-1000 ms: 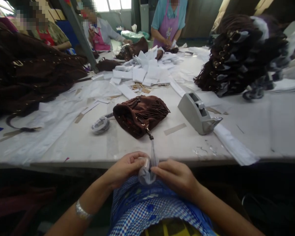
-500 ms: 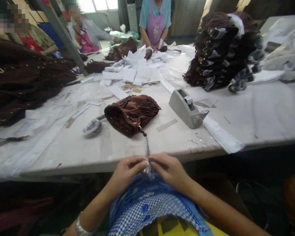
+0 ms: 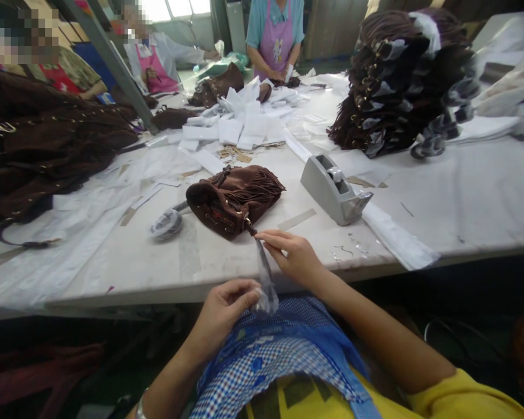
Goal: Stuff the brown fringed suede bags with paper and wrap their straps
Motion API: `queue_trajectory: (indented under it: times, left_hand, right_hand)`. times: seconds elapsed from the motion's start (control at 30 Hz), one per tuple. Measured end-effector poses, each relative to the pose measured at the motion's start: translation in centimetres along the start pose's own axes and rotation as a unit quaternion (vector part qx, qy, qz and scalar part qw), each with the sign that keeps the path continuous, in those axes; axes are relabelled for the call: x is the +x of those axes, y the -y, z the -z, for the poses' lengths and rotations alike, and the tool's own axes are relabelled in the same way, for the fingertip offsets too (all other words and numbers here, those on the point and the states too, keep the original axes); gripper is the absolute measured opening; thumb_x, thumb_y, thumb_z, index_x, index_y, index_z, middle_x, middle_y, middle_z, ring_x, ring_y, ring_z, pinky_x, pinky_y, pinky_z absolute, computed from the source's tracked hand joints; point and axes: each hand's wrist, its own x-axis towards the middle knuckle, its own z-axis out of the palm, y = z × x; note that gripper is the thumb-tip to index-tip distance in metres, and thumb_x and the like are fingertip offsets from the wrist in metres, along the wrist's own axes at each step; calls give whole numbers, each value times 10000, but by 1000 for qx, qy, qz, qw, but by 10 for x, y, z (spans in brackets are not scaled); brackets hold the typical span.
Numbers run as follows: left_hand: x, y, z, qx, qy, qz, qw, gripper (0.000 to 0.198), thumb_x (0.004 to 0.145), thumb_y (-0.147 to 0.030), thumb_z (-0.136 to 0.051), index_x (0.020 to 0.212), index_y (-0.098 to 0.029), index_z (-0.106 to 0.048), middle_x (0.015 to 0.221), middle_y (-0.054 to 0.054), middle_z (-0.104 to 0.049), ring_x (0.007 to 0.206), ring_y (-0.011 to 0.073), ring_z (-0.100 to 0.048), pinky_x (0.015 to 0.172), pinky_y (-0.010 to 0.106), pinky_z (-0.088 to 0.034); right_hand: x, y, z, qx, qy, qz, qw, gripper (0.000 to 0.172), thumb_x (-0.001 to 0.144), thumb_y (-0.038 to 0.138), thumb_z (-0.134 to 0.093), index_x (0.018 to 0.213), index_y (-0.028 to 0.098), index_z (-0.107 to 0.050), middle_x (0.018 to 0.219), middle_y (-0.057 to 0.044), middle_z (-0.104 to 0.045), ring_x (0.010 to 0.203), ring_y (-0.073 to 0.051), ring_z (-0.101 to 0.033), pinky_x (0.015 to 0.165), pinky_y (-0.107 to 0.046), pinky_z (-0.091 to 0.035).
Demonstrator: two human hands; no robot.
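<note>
A brown fringed bucket bag [image 3: 240, 201] lies on its side on the table, its mouth facing me. From its metal ring a strap wrapped in clear plastic [image 3: 266, 276] hangs over the table's front edge. My left hand [image 3: 231, 305] is closed on the crumpled plastic at the strap's low end, just above my apron. Higher up, my right hand [image 3: 292, 253] pinches the strap close to the bag's ring. On the bag's left side, a second strap end is coiled in a plastic-wrapped bundle [image 3: 166, 225] on the table.
A grey tape dispenser [image 3: 336, 189] stands right of the bag. Stacked brown fringed bags [image 3: 397, 87] rise at the back right, and more brown bags [image 3: 48, 139] are heaped left. White paper pieces [image 3: 244, 125] lie mid-table. Co-workers [image 3: 275, 41] are at the far side.
My right hand has moved up and away from my left hand, along the strap toward the bag's ring. My left hand stays low on the plastic. A co-worker at the back left has raised an arm.
</note>
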Motion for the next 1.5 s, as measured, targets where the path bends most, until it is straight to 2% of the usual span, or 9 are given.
queue_trajectory:
  times: [0.1, 0.23, 0.33, 0.5, 0.63, 0.87, 1.2, 1.37, 1.5]
  left_hand:
    - [1, 6, 2, -45, -21, 19, 999, 250, 807, -348, -743, 928, -130, -724, 885, 54, -694, 802, 151, -595, 764, 235, -467]
    - [5, 10, 2, -114, -30, 44, 992, 322, 801, -339, -756, 1039, -137, -676, 902, 59, -691, 769, 138, -608, 720, 227, -480]
    - [9, 8, 1, -170, -14, 64, 983, 383, 797, -323, -765, 1118, -187, -606, 850, 18, -672, 705, 114, -611, 670, 211, -484]
    - [13, -3, 1, -235, 42, 124, 963, 255, 811, -313, -753, 909, -161, -573, 761, -4, -618, 646, 98, -600, 649, 218, -504]
    - [15, -11, 0, -254, 74, 132, 955, 254, 822, -312, -741, 863, -160, -542, 729, -7, -597, 619, 95, -590, 611, 209, -494]
    - [25, -13, 5, -194, 101, 134, 967, 336, 782, -318, -780, 996, -162, -573, 800, 4, -621, 665, 101, -612, 644, 211, -495]
    - [45, -20, 7, -167, 177, 184, 952, 330, 733, -350, -814, 847, -132, -593, 763, 5, -618, 643, 80, -580, 634, 190, -459]
    - [47, -29, 4, -113, 157, 136, 972, 339, 759, -406, -778, 858, -142, -590, 767, 9, -620, 654, 100, -585, 651, 219, -473]
    - [50, -31, 0, -19, 72, 1, 997, 309, 796, -427, -729, 932, -166, -634, 832, 29, -667, 723, 142, -611, 658, 233, -477]
  right_hand:
    - [-32, 15, 15, 8, -18, -10, 1000, 253, 944, 156, -558, 1151, 222, -688, 1070, -67, -709, 1008, -183, -672, 923, -327, -555]
    - [-70, 28, 21, 74, 87, 16, 993, 259, 924, 252, -633, 1176, 202, -667, 1079, -74, -700, 993, -172, -671, 899, -278, -565]
    - [-82, 26, 12, 67, 99, 61, 991, 368, 929, 248, -627, 1290, 186, -591, 1151, -96, -681, 1045, -183, -653, 911, -286, -559]
    - [-75, 15, 1, 3, 25, 158, 987, 457, 942, 120, -559, 1384, 221, -500, 1033, -61, -724, 869, -150, -678, 773, -282, -567]
    - [-65, 13, 4, 5, 21, 211, 977, 483, 932, 109, -571, 1392, 225, -479, 1058, -54, -732, 880, -143, -688, 760, -287, -562]
    - [-70, 8, 9, -26, 37, 232, 972, 453, 907, 87, -588, 1343, 195, -526, 1052, -61, -739, 942, -161, -698, 800, -309, -574]
    - [-62, -1, 12, -28, 64, 224, 972, 540, 942, 107, -537, 1451, 231, -406, 1061, -73, -722, 931, -162, -684, 822, -319, -575]
    - [-49, 2, 17, -20, 63, 218, 974, 479, 945, 144, -541, 1412, 192, -445, 965, -74, -719, 839, -165, -676, 759, -306, -575]
    - [-42, 7, 18, 9, 55, 161, 985, 424, 935, 174, -557, 1352, 212, -496, 950, -58, -713, 836, -163, -669, 777, -301, -568]
